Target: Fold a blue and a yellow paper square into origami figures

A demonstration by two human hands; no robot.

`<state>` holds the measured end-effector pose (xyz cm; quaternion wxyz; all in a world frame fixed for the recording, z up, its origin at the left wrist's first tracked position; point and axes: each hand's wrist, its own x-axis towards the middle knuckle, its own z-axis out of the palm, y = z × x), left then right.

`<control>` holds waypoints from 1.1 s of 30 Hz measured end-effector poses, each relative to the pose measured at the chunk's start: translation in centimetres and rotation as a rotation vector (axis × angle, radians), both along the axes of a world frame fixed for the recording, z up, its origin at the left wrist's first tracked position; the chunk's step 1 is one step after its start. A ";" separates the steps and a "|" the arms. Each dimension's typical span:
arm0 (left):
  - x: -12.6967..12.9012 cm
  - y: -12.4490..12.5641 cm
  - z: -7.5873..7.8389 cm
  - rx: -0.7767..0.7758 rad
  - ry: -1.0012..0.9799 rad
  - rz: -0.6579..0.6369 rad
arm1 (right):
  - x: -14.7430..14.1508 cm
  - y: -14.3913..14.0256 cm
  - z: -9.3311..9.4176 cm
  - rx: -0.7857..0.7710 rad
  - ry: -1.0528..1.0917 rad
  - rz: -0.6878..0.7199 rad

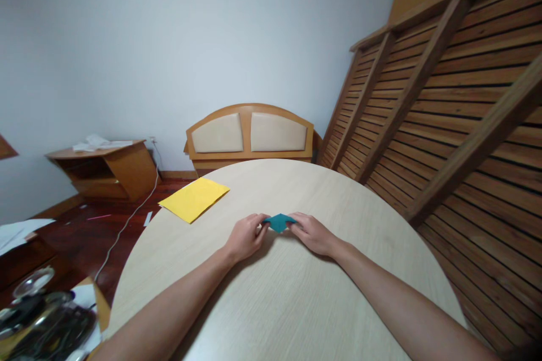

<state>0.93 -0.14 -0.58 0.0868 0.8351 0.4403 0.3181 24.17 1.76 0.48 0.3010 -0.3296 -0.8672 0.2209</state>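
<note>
A small folded piece of teal paper [279,222] lies on the round pale wooden table [271,304], near its middle. My left hand [245,237] pinches the paper's left corner with its fingertips. My right hand [311,233] pinches the right corner. Both hands rest low on the tabletop, and the paper's edges under the fingers are hidden.
A yellow sheet of paper [193,198] lies at the table's far left edge. Behind the table stands a padded wooden headboard [249,135]. Slatted wooden frames [444,113] lean at the right. A low wooden cabinet [104,169] and a cable [127,225] are on the left floor.
</note>
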 end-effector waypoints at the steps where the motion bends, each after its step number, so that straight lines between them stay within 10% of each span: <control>1: 0.0 0.0 0.0 -0.019 -0.028 0.003 | 0.0 -0.1 0.1 -0.013 0.016 -0.004; 18: 0.0 0.1 -0.1 -0.281 -0.427 -0.224 | 0.0 0.1 -0.1 -0.222 0.318 0.013; 33: 0.0 -0.5 0.8 -0.316 -0.379 -0.210 | 0.2 0.1 0.0 -0.259 0.312 0.051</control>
